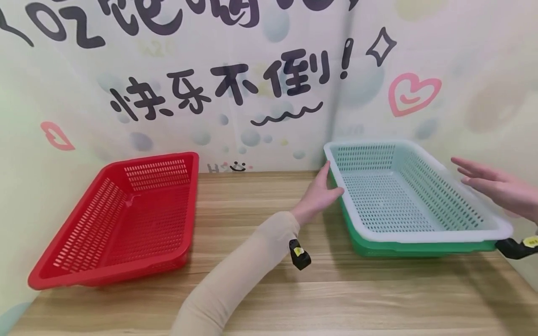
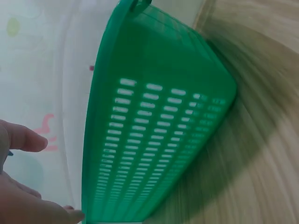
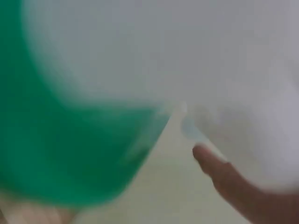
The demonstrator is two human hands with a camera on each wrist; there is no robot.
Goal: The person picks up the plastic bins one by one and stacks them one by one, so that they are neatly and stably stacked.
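Two perforated baskets, surface [image 1: 357, 291] right: white basket [image 1: 386, 200] is nesting inside green basket [image 1: 399, 249], similar outlines presumably allowing it. Left hand [image 1: 316, 196] is touching the left rim [image 1: 357, 213], grip spread, apparently steadying; right hand [image 1: 502, 187] is hovering, grip wide, empty.

Location type: indoor work booth built around a wood-grain table [image 1: 252, 298]; whether it stands in a home, lab or workshop cannot be determined. Indicators: a pale printed backdrop [image 1: 290, 133] with large Chinese lettering, bubbles and pink hearts directly behind the table, and pale surfaces [image 1: 17, 233] flanking it. A black device [image 1: 299, 254] with a yellow label at each wrist suggests a recording station. The perforated plastic baskets [image 1: 113, 274] are ordinary household ware
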